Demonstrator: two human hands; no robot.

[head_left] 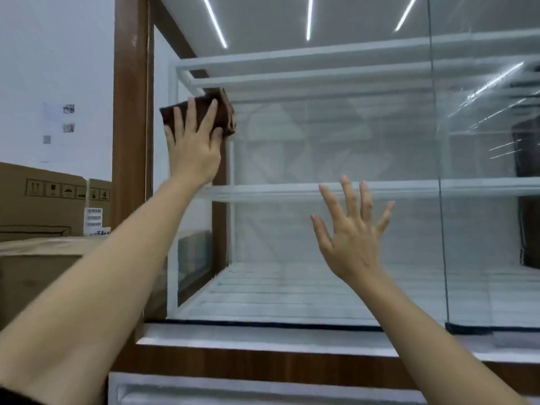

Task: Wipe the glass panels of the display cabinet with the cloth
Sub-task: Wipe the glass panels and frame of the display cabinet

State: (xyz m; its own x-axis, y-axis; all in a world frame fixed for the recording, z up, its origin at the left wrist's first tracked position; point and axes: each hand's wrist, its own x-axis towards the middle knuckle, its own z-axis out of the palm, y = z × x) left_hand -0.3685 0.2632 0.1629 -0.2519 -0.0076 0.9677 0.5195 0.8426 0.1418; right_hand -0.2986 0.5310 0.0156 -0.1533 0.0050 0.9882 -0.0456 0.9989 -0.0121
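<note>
Wood band (263, 364): brown strip along the cabinet front, nearest the camera, with a white ledge (263, 338) just above it
Right hand (353, 238): raised in front of the glass, fingers straight and fanned wide, holding nothing; cannot tell whether the palm touches the pane
Left hand (193, 144): arm stretched up and forward, fingers straight and spread, pressing flat on the cloth; thumb lies at the cloth's lower right edge
Cloth (201, 111): dark brown, folded, held against the glass under the left hand, at the upper left corner of the pane just beside the wooden post
Front glass panel (306, 147): upright, hazy; meets a second panel (491, 206) at a vertical seam on the right, which carries bright streaked reflections
Display cabinet (132, 83): brown wooden post on the left edge, white frame inside
Middle shelf (292, 190): white bar, level, behind the glass, bare in the part seen
Bottom shelf (292, 290): white slats, behind the glass
Light strips (214, 23): three thin bright lines in the cabinet's top
Cardboard boxes (41, 200): stacked left of the cabinet, with handling symbols and a barcode label
Wall (43, 54): pale, far left, with small sheets (58, 124) stuck on it, print too blurred to read
</note>
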